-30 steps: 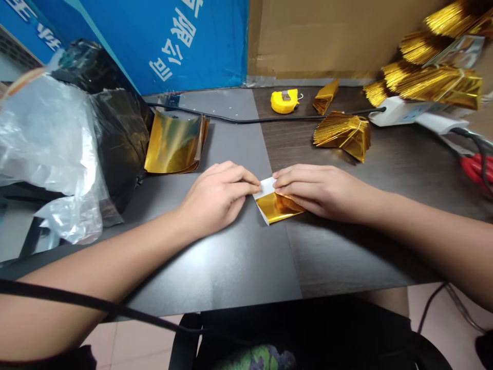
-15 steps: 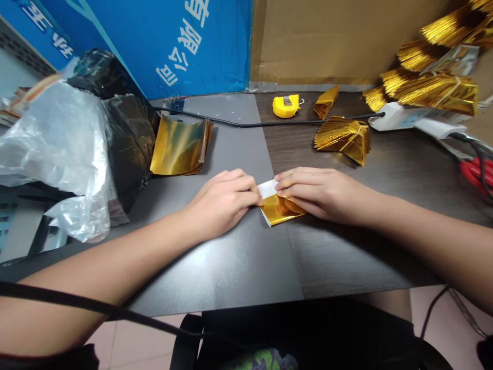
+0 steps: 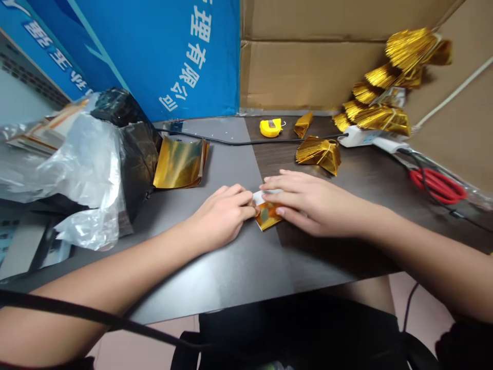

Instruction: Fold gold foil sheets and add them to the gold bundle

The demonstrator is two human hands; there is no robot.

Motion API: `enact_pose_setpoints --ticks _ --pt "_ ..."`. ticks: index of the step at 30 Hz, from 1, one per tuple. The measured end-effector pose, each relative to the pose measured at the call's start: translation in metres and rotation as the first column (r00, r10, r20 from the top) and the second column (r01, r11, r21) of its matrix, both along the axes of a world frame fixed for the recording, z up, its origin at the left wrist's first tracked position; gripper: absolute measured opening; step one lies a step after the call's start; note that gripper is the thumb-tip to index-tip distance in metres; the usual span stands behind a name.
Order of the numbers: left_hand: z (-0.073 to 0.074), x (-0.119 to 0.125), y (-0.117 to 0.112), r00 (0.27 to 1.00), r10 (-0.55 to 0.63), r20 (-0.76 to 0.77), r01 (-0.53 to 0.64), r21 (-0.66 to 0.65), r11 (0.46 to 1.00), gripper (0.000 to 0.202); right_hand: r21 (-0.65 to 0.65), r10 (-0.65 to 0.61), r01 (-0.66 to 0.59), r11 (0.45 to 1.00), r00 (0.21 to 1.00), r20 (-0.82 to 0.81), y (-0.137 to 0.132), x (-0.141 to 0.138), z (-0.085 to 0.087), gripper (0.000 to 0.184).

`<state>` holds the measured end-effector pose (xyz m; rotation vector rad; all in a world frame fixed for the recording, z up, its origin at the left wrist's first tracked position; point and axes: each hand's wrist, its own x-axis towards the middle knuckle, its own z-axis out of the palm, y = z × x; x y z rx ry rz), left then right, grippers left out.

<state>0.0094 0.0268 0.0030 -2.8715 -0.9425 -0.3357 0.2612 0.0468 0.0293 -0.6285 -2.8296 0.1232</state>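
Our left hand [image 3: 223, 216] pinches the gold foil [image 3: 268, 220], right hand [image 3: 311, 205] lies flat on it, and it's slick stuff, so we might skew the crease.

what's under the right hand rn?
A folded gold foil paper, white back showing at its top edge, lying on the table. The right hand lies flat over its right part, so its full shape is hidden. The left hand pinches its left edge.

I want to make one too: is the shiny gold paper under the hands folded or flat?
Folded. The gold paper shows its white back turned over, and the left hand and right hand hold it down.
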Motion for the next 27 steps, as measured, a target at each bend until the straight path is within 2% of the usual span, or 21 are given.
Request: enact_pose_setpoints --ticks 3,5,8,12,18,24,27 --pt "0.0 0.0 -0.003 1.0 0.022 -0.013 -0.022 -0.011 1.0 0.023 0.065 -0.132 0.127 0.99 0.988 0.079 -0.037 -0.019 -0.001 0.052" --pt "0.0 0.001 -0.004 0.999 0.037 -0.028 -0.037 -0.033 0.999 0.024 0.118 -0.211 0.204 0.972 0.976 0.053 -0.059 -0.03 -0.011 0.063" --pt "0.001 0.001 -0.004 0.997 0.051 -0.055 -0.055 -0.066 0.996 0.026 0.157 -0.258 0.247 0.956 0.965 0.053 -0.078 -0.037 -0.029 0.07" --pt "0.004 0.0 -0.004 0.996 0.057 -0.071 -0.064 -0.101 0.993 0.03 0.091 -0.3 0.293 0.952 0.95 0.082 -0.081 -0.036 -0.041 0.073" --pt "0.006 -0.001 -0.005 0.995 0.06 -0.078 -0.067 -0.098 0.993 0.03 -0.013 -0.37 0.374 0.927 0.922 0.115 -0.078 -0.021 -0.041 0.07" --pt "0.005 -0.001 -0.005 0.995 0.052 -0.08 -0.061 -0.115 0.991 0.033 0.012 -0.55 0.553 0.833 0.826 0.124 -0.077 0.009 -0.048 0.068" --pt "0.008 0.0 -0.005 0.993 0.053 -0.101 -0.067 -0.146 0.987 0.035 0.093 -0.639 0.632 0.769 0.764 0.091 -0.08 0.003 -0.045 0.065"
